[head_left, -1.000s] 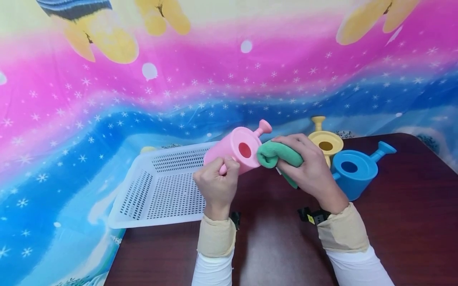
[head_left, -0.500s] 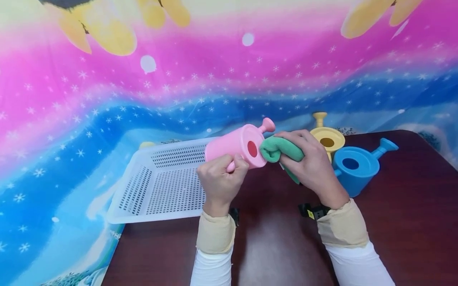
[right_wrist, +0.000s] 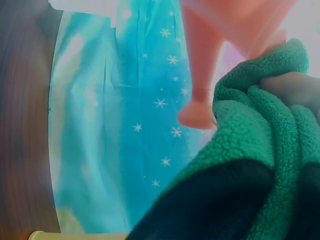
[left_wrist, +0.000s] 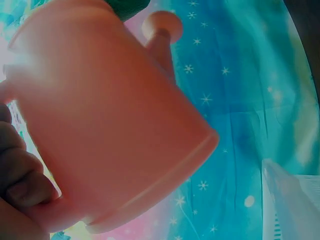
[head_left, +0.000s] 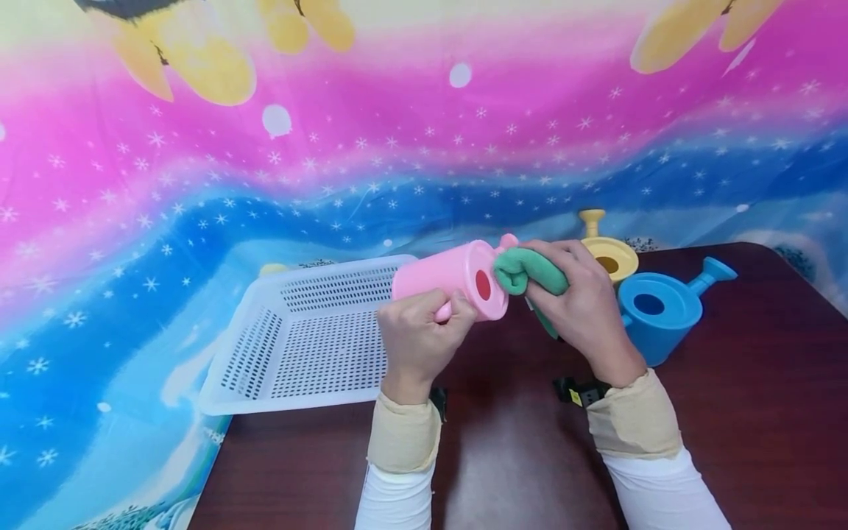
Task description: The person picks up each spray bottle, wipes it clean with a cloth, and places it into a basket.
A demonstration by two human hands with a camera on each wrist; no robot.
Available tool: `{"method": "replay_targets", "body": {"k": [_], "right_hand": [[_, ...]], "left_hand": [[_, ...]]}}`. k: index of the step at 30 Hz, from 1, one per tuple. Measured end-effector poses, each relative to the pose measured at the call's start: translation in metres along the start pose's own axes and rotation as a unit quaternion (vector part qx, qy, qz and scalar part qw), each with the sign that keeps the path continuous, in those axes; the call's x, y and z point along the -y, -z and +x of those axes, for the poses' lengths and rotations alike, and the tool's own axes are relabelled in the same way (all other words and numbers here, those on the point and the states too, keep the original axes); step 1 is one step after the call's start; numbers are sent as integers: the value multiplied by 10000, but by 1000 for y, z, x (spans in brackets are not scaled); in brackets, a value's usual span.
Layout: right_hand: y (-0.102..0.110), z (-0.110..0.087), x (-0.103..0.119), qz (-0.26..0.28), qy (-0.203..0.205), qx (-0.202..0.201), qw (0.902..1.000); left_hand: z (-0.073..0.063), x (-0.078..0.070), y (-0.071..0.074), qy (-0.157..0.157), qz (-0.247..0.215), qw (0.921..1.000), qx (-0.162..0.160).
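My left hand (head_left: 424,342) grips the handle of a pink watering can (head_left: 437,276), its fingers curled round it. The can is tipped on its side above the table, with its round top hole facing right. A folded green cloth (head_left: 530,272) is pinched in my right hand (head_left: 586,305), right at the can's top rim near the spout. In the left wrist view the can's body (left_wrist: 110,110) fills most of the picture. The right wrist view shows the terry cloth (right_wrist: 250,125) bunched beside the can's spout (right_wrist: 200,75); most of that hand is hidden there.
A white perforated plastic basket (head_left: 225,390) stands at the left, behind the left hand. To the right are a blue watering can (head_left: 662,331) and a yellow one (head_left: 623,254), partly covered by the right hand. A printed cloth backdrop (head_left: 424,140) hangs behind the dark wooden table (head_left: 762,412).
The left hand and the pink watering can have shifted right, and the can has tipped further onto its side. The right hand with the green cloth has moved slightly right, now overlapping the spout.
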State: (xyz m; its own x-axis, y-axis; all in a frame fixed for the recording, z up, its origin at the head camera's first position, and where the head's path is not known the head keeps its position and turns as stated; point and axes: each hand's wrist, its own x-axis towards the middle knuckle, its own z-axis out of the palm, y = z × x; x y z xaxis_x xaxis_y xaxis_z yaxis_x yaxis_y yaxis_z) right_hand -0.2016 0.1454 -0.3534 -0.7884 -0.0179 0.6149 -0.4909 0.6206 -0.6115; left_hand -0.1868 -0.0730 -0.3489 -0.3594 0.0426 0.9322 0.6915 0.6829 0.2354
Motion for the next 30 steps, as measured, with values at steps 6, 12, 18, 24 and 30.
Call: {"method": "replay_targets", "body": {"k": [6,12,18,24,30], "right_hand": [[1,1,0,-88,-75,-188,9998],[1,2,-1,26,95,-461,9989],[1,1,2,132,309,-518,9981],[2,-1,5,239,786,-340,9960],[1,-2,7,228,1219,-227,9920]], "left_hand": [[-1,-2,-1,-20,-37,9995,328],[-3,-6,-5,-118,-22,9980,623],[-4,-7,-9,-158,11,9968,778],[-5,-6,-10,88,-41,9975,702],[-5,-5,-10,349,51,9981,507]]}}
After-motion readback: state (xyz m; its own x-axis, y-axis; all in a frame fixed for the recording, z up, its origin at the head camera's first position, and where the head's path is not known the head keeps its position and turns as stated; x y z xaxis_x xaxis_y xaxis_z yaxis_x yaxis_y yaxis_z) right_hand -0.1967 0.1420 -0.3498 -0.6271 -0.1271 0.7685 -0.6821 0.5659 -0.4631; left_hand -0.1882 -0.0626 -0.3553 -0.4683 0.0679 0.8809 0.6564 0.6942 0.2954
